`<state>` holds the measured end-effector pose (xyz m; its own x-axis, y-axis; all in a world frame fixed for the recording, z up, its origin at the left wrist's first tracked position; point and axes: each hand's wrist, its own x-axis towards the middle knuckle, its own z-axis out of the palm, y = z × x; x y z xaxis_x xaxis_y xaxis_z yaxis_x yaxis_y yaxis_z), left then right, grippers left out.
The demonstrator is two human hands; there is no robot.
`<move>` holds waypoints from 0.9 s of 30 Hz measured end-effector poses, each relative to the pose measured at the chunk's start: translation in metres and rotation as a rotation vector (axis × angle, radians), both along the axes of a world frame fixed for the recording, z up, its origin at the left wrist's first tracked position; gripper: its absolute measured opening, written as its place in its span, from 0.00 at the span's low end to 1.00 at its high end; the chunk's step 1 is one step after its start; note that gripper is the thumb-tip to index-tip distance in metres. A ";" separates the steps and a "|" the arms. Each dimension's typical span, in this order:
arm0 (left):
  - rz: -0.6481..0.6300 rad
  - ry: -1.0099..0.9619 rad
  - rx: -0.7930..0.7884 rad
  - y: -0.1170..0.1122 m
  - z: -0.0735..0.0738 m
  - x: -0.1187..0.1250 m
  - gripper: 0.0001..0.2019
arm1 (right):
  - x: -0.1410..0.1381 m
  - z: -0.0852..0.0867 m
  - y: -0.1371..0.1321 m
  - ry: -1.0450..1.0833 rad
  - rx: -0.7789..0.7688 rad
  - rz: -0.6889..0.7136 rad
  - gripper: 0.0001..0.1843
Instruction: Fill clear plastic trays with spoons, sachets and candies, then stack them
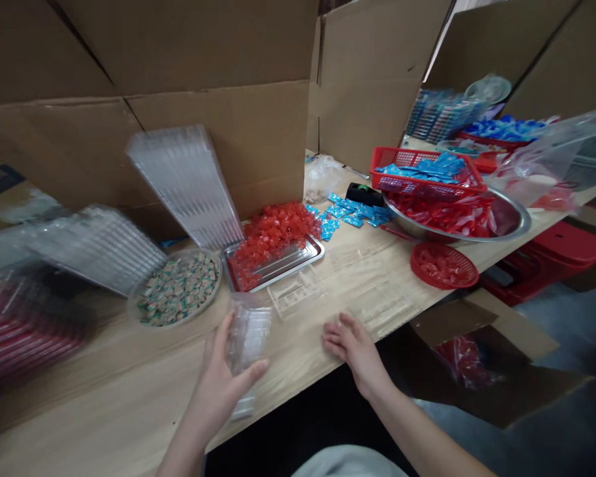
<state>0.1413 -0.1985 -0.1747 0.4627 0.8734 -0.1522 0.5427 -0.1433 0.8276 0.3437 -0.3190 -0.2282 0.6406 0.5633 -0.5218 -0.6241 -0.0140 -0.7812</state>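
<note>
My left hand (223, 381) is closed around the near part of a stack of clear plastic trays (252, 328), thumb on one side and fingers on the other. Some blur hides the exact contact. My right hand (355, 348) hovers low near the table's front edge, its fingers loosely bent and apart, with nothing visible in them. Ahead of it lie more clear compartment trays (385, 301) on the wood. Another clear tray (294, 295) sits between the hands, just in front of a metal tray (283, 265) heaped with red plastic pieces (278, 228).
A round bowl (135, 311) of small packets and leaning clear tray stacks (186, 185) stand at left. Blue packets (355, 213), a red basket (377, 173), a steel basin (519, 222) and a small red basket (444, 281) lie rightward. Cardboard (218, 146) walls the back.
</note>
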 end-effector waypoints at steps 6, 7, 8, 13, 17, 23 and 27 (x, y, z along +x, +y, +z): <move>-0.190 -0.007 -0.039 -0.027 0.000 0.034 0.45 | -0.027 0.050 -0.006 -0.155 0.251 0.343 0.13; -0.195 -0.021 -0.063 -0.028 0.001 0.038 0.45 | -0.027 0.055 -0.002 -0.125 0.279 0.360 0.13; -0.191 -0.036 -0.083 -0.029 0.003 0.040 0.45 | -0.027 0.059 0.001 -0.095 0.292 0.363 0.12; -0.150 -0.241 -0.284 -0.025 0.007 0.031 0.44 | -0.022 0.057 -0.003 -0.026 0.279 0.291 0.11; -0.034 -0.337 -0.403 -0.020 0.012 0.022 0.40 | -0.014 0.042 -0.025 0.055 0.241 0.190 0.11; -0.154 0.056 -0.145 0.007 -0.004 0.004 0.45 | -0.011 0.025 -0.051 0.087 0.250 0.192 0.10; 0.040 0.565 0.224 0.023 -0.025 -0.016 0.47 | -0.016 0.025 -0.052 0.061 0.258 0.219 0.10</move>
<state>0.1250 -0.1750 -0.1999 0.3299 0.9276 -0.1751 0.8977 -0.2508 0.3622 0.3278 -0.3707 -0.2035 0.4615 0.8024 -0.3783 -0.6740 0.0399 -0.7377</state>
